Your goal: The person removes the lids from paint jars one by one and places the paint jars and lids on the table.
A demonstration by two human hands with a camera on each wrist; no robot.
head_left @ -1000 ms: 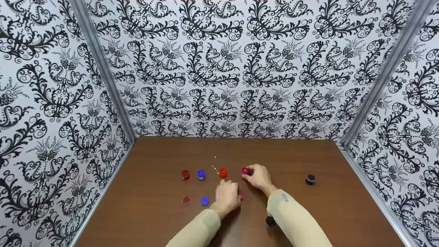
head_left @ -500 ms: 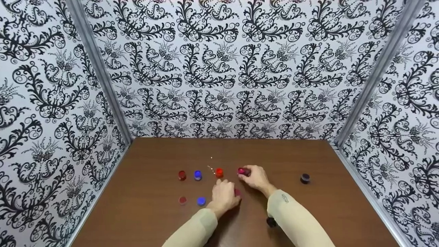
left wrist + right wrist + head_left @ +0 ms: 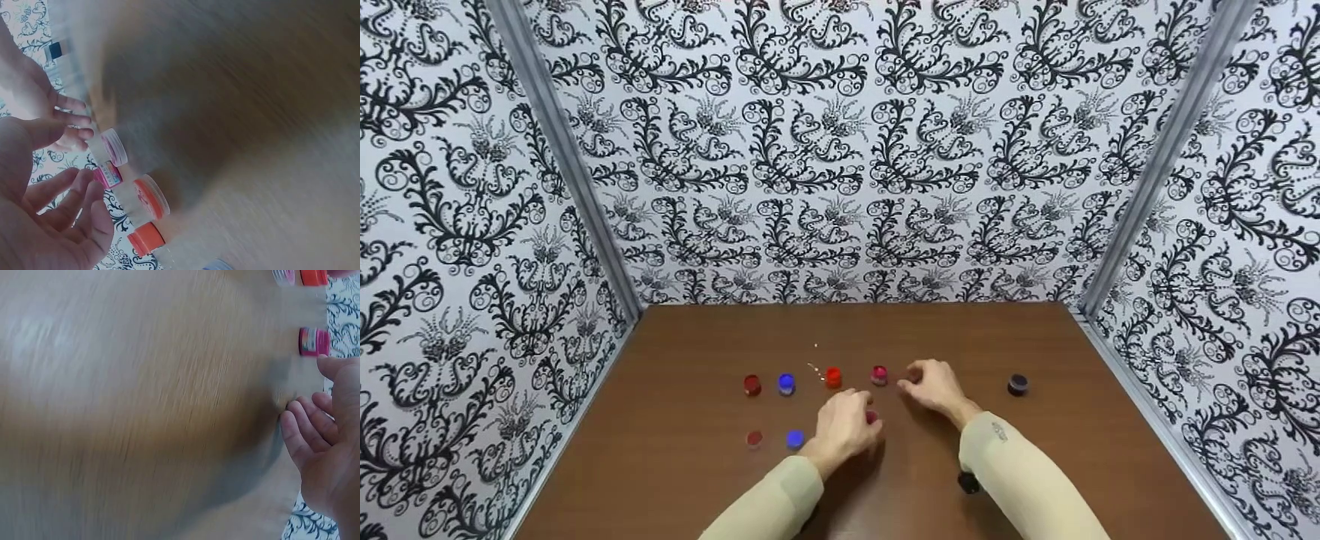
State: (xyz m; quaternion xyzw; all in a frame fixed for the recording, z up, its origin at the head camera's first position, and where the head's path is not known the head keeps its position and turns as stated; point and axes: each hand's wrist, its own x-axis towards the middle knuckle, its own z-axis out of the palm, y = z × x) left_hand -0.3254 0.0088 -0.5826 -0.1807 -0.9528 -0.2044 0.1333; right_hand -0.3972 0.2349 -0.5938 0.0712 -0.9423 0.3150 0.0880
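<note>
A small pink paint jar stands uncapped on the table. My right hand is just to its right, apart from it, with loosely bent fingers and nothing in them, as the right wrist view bears out. The pink lid lies in front of its jar. Over that lid hovers my left hand, fingers relaxed and holding nothing in the left wrist view. An orange-red jar stands beyond the left hand; its orange lid is hidden by that hand in the head view.
Farther left stand a blue jar and a dark red jar, with a blue lid and a dark red lid before them. One black jar is at right; another black object sits by the right sleeve.
My right hand has let go of the pink jar and drawn off to the right. The left hand's fingers have loosened and come away from the pink lid. The head view has shifted slightly.
</note>
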